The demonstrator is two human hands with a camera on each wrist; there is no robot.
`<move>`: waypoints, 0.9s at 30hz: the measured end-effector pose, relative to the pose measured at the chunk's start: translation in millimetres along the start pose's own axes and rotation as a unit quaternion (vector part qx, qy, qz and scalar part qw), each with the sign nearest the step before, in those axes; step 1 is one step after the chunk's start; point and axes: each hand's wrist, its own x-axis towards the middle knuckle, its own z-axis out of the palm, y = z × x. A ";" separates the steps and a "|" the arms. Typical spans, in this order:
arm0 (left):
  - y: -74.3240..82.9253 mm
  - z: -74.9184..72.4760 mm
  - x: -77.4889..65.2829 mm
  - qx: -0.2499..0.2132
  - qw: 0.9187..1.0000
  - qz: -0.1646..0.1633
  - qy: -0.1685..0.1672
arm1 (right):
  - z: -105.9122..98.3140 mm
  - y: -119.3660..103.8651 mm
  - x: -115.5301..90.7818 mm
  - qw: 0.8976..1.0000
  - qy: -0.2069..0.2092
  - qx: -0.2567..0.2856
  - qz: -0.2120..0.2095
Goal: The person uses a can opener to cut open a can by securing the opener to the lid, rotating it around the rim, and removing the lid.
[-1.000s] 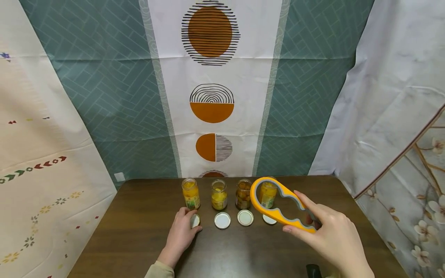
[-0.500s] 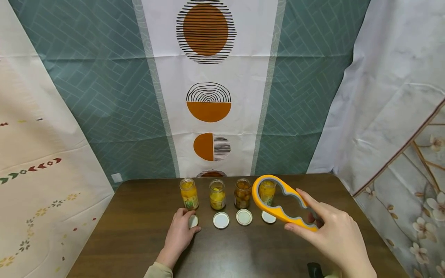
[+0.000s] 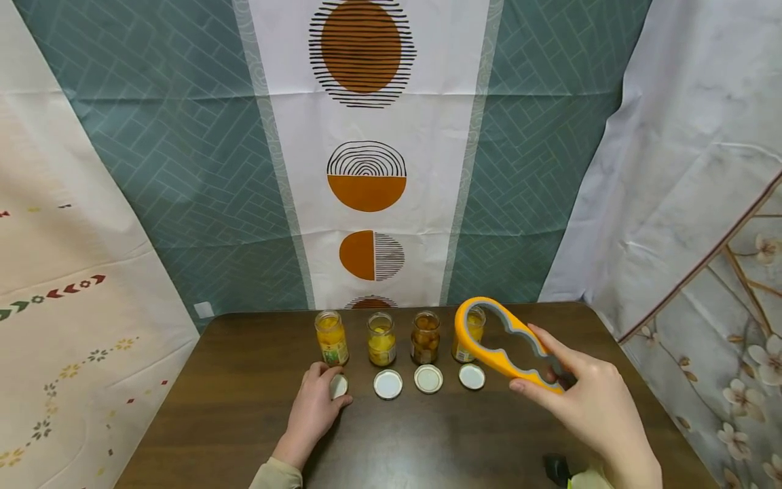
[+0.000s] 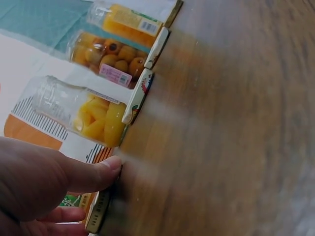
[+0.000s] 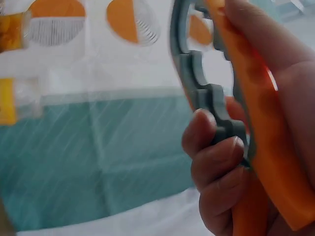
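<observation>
My left hand (image 3: 311,404) rests on the table with thumb and fingers around the edge of the leftmost jar lid (image 3: 339,387). In the left wrist view, this lid (image 4: 98,211) lies beside my thumb, with fingers at its far side. Behind it stands an uncapped jar of yellow fruit (image 3: 332,338). My right hand (image 3: 595,394) holds up an orange and grey jar opener (image 3: 495,356), its wide loop pointing left and overlapping the rightmost jar (image 3: 476,329). In the right wrist view, curled fingers grip both handles of the opener (image 5: 261,108).
Two more open jars stand between the outer ones, a yellow-filled jar (image 3: 381,339) and a brown-filled jar (image 3: 425,337). In front lie a white lid (image 3: 387,384), a cream lid (image 3: 428,379) and another white lid (image 3: 472,376). Patterned cloths hang behind the table (image 3: 415,441).
My right hand has shifted slightly right and up with the jar opener, uncovering more of the rightmost lid. My left hand stays at its lid. The head view has turned a little.
</observation>
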 end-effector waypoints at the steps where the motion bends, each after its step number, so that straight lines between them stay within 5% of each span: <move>1: 0.0 0.1 0.1 0.000 1.000 0.001 -0.001 | 1.7 9.8 1.4 0.999 -0.014 0.008 0.030; 6: 0.2 -0.3 1.3 -0.007 1.000 0.007 0.005 | 21.2 87.0 6.4 0.977 -0.115 -0.004 0.178; 13: 1.9 -6.8 1.8 -0.014 1.000 -0.001 0.011 | 51.6 169.3 -13.6 0.936 -0.236 -0.054 0.254; 27: 5.2 -21.0 1.3 -0.028 0.999 0.009 0.027 | 55.0 176.0 -32.6 0.917 -0.238 -0.109 0.301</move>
